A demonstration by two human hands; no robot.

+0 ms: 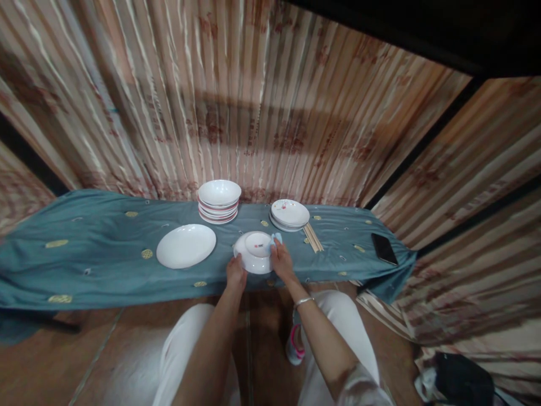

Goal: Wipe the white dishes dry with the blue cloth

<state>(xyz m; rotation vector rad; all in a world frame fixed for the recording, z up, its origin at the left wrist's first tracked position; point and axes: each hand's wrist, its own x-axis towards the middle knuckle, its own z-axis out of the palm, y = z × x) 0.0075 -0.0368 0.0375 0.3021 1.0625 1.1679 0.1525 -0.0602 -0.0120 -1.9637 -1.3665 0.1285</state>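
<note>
A white plate, its underside with a foot ring and small red mark facing me, is held between my two hands over the near part of the table. My left hand grips its lower left rim. On the right rim, my right hand is closed on a light blue cloth that touches the plate. A large oval white plate lies to the left. Behind stand a stack of white bowls and, further right, a stack of plates with a floral pattern on the top one.
Several wooden chopsticks lie beside the plate stack. A black phone rests near the right end of the teal tablecloth. Patterned curtains hang behind the table, and dark frame bars slant at the right.
</note>
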